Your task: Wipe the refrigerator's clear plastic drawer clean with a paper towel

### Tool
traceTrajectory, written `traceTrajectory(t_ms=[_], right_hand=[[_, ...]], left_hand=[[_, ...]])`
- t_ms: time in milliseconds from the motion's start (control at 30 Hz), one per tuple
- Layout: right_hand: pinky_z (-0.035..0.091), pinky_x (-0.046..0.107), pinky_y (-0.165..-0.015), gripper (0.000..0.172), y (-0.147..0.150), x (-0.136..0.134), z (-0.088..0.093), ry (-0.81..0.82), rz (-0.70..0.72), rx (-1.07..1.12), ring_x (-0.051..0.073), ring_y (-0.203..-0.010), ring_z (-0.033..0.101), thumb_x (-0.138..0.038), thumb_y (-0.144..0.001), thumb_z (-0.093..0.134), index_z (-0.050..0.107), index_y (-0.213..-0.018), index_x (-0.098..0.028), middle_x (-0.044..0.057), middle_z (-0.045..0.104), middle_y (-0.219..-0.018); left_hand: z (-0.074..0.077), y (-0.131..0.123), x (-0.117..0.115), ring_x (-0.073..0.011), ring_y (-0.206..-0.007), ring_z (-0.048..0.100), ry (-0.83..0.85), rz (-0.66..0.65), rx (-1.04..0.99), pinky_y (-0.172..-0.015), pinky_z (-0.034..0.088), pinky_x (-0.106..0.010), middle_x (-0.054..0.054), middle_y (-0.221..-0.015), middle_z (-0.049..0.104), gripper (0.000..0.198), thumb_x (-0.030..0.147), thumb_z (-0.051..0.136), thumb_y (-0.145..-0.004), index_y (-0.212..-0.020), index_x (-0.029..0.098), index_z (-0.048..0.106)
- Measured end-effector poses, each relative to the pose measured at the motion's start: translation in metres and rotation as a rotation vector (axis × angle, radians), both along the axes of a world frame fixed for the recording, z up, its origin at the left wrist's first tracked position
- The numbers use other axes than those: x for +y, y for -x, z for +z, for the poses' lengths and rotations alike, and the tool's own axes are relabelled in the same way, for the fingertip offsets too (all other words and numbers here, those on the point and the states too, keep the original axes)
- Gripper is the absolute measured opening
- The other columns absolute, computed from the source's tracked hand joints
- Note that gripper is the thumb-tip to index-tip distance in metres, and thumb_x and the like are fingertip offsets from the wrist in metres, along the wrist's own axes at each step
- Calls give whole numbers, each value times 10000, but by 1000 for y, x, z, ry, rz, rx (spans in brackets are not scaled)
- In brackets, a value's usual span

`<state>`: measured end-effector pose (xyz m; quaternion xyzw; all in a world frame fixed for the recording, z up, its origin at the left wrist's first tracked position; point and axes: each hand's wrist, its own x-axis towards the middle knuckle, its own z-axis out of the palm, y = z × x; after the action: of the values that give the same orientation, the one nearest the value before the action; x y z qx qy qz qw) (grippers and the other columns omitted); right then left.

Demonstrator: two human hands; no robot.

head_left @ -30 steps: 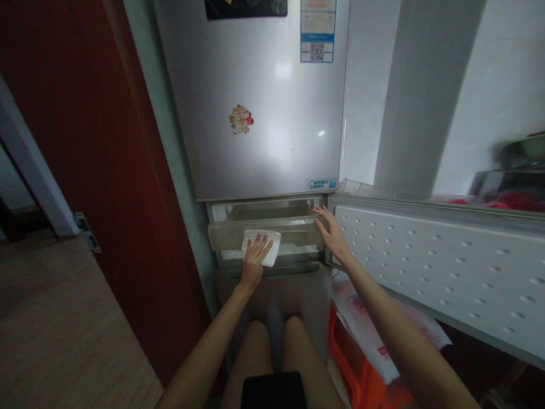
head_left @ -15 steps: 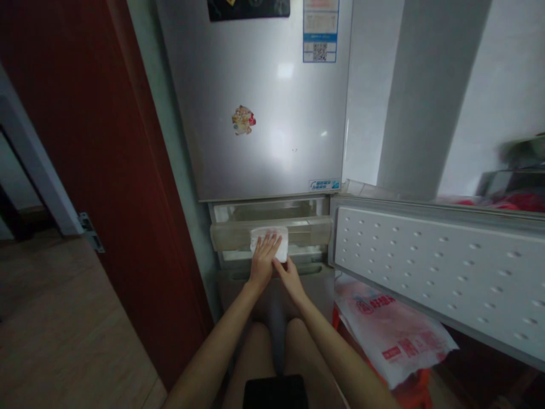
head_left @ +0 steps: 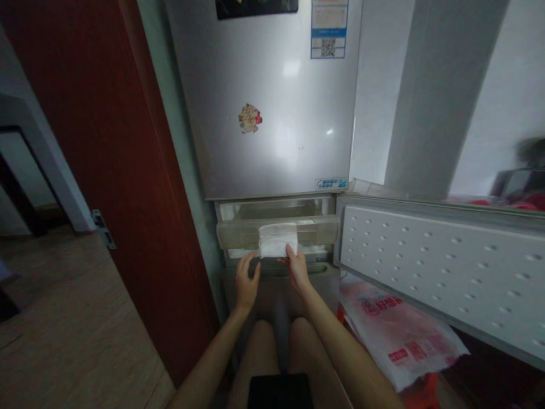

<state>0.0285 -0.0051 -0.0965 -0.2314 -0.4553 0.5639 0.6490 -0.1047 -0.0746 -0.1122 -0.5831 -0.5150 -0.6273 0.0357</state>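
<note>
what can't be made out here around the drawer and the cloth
All in the head view:
- Drawer contents: its cloudy front and the cloth hide them.
- Right hand grip: its back hides whether the fingers pinch the cloth or only press it.
- Label: the print is too small, and the top is cut off by the edge.
- Clutter at far right: blurred.
- Bag contents: covered by its own plastic.

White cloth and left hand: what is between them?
In the head view, no object: only a short bare strip of the fridge front separates left hand from white cloth.
</note>
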Motion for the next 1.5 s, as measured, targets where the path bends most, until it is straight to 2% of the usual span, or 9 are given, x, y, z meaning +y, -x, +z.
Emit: traceTrajectory(t_ms=[100, 233, 367, 500, 600, 733, 900, 1233, 1500], right_hand=[[531, 310, -600, 443, 1, 1, 2, -16, 19, -31, 194, -711, 632, -559, -711, 613, 614, -925, -171, 48, 682, -856], [526, 354, -680, 422, -1, 3, 4, -69, -21, -112, 209, -723, 623, -537, -743, 590, 621, -905, -149, 58, 669, -820], [497, 396, -807, 380, -20, -8, 3, -135, -193, -160, 228, -850, 599, -483, -751, 618, 583, -957, -165, 73, 637, -905], [414, 461, -992, 314, -37, -31, -4, -548, -530, -460, 246, -1102, 536, -316, -831, 571, 535, -1125, -211, 113, 583, -1143], [289, 499, -1115, 451, -32, -38, -2, -982, -577, -873, 233, -1344, 351, -124, -885, 398, 457, -1320, -226, 109, 464, -1382], [249, 521, -1134, 619, -14, -25, 11, -1103, -686, -1122, 234, -1430, 111, -46, -887, 309, 207, -1484, -176, 113, 239, -1521], [287, 507, -1120, 570, -13, -3, 10, -1328, -761, -1141, 222, -1429, 120, -86, -938, 310, 173, -1488, -147, 117, 298, -1496], [274, 498, -1132, 492, -16, 14, 5, -1456, -694, -1110, 211, -1418, 181, -153, -970, 315, 274, -1460, -155, 97, 380, -1459], [227, 514, -1136, 508, -10, 24, 7, -1281, -812, -1236, 218, -1414, 200, -159, -945, 332, 303, -1452, -160, 80, 363, -1469]], left_hand=[[6, 2, 12, -213, -1066, 602, 161, -174, -530, -894, 516, -384, -105, -1129, 628, 326, 380, 561, -834, -1090, 178, 572], [22, -10, 31, -165, -822, 662, 305, -395, -601, -636, 560, -260, -79, -963, 681, 351, 447, 604, -781, -986, 162, 624], [29, -20, 34, -136, -725, 634, 314, -435, -652, -535, 512, -205, -69, -907, 680, 370, 453, 662, -717, -918, 143, 638], [30, -21, 31, -135, -680, 612, 285, -446, -668, -531, 495, -219, -47, -840, 677, 400, 471, 681, -682, -909, 144, 644], [31, -24, 31, -142, -690, 607, 250, -439, -648, -581, 482, -234, -38, -806, 685, 393, 462, 691, -668, -883, 135, 660], [36, -28, 33, -145, -737, 588, 188, -406, -597, -719, 452, -249, -24, -775, 691, 296, 389, 693, -671, -805, 126, 683], [42, -29, 33, -163, -758, 580, 155, -378, -559, -768, 432, -276, -32, -804, 705, 258, 359, 649, -703, -815, 129, 684], [34, -26, 26, -182, -792, 588, 167, -323, -474, -773, 439, -291, -41, -837, 702, 256, 363, 609, -742, -836, 133, 670], [31, -23, 28, -183, -847, 608, 175, -261, -303, -810, 455, -307, -62, -901, 687, 222, 315, 498, -851, -909, 147, 632]])
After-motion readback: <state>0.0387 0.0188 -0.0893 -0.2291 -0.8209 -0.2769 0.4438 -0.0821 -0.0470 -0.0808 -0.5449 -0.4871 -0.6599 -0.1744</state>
